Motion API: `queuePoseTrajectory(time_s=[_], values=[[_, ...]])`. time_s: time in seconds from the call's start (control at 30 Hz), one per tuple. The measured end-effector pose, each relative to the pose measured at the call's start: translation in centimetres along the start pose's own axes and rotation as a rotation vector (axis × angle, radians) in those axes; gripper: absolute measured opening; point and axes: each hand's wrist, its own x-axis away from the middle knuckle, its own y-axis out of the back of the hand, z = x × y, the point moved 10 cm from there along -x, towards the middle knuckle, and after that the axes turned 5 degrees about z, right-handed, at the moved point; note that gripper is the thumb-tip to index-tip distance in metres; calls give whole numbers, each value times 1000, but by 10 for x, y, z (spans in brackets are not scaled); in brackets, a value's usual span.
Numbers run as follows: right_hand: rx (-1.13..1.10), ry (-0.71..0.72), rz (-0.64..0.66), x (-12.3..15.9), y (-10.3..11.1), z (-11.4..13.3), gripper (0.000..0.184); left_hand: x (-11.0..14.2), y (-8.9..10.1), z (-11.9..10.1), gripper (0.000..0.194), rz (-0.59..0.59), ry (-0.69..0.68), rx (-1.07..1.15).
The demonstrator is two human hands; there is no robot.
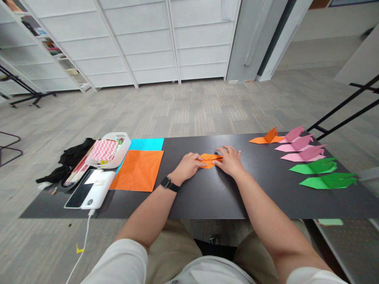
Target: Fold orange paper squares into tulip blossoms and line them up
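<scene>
A small folded piece of orange origami paper (211,161) lies on the dark table in front of me, with creases and a dark gap across its middle. My left hand (189,167), below a black watch, grips its left end with fingers pressed on the paper. At the other end, my right hand (231,162) holds the paper between thumb and fingers, the fingers curved over the far side. Parts of both ends are hidden under my fingers. To the left of my left hand lies a flat orange sheet (139,170) with faint creases, partly over blue paper (148,144).
Along the right side stand folded paper birds: one orange (268,137), several pink (296,142) and two green (328,180). At left are a white basket (126,144), a phone (78,193), a white power bank (97,191) with a cable (85,236), and black cloth (75,152).
</scene>
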Motion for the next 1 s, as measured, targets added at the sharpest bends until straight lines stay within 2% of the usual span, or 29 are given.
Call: queuePoseTrajectory(time_s=[0.33,0.53,0.67,0.77,0.87,1.0], values=[[-4,-6,-5,-2,0,-3,55,-3,2,-7,34,7,22,-36],[12,-83,4,-2,4,-16,54,2,8,-15,32,-16,10,-18],[2,-53,-15,-3,6,-5,58,5,8,-21,32,-6,-14,-27],[31,-43,23,-4,-1,3,58,5,8,-23,35,8,-9,-41],[52,-77,80,-4,-8,2,60,6,8,-22,35,26,10,-44],[43,-92,93,-4,-10,-2,59,9,12,-19,28,58,23,-9]])
